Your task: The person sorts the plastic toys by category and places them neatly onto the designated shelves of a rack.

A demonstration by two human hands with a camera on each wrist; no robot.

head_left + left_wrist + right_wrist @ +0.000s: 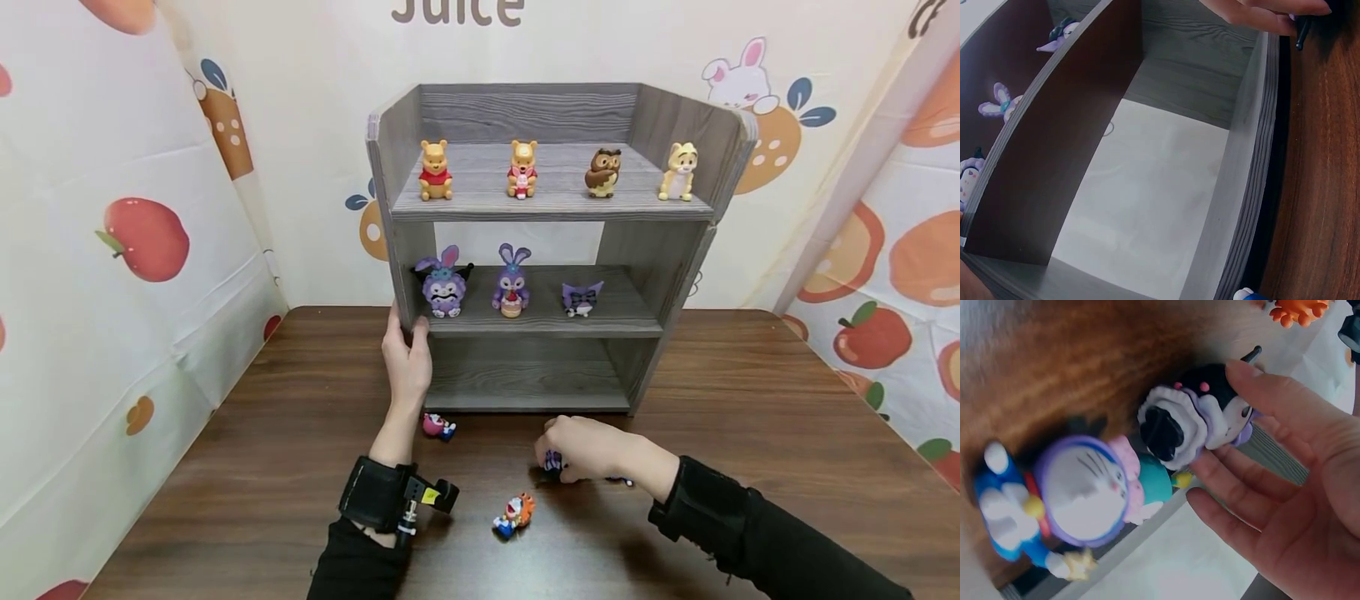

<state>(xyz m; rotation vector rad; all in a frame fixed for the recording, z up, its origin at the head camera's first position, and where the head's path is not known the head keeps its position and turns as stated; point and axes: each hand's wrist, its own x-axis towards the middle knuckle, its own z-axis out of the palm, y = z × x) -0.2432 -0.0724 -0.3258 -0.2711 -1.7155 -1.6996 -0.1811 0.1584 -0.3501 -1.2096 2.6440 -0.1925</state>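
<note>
My left hand (pixel 408 367) grips the left side panel of a grey wooden shelf unit (pixel 525 375), its thumb at the front near the middle board. On the table before the shelf, my right hand (pixel 592 446) holds a small black-and-purple figurine (pixel 1194 419) between thumb and fingers. The figurine is lying on its side, with a white frilled part facing the right wrist camera. Beside it lies a blue-and-white cat figurine (pixel 1085 487) with a purple-rimmed hood, mostly hidden by my right hand in the head view.
Pooh bear figurines (pixel 436 171), an owl (pixel 603 173) and a yellow figurine (pixel 678 172) stand on the top board. Purple figurines (pixel 512 283) occupy the middle board. A pink-and-blue figurine (pixel 438 427) and an orange-and-blue one (pixel 514 515) lie on the brown table (pixel 262 500).
</note>
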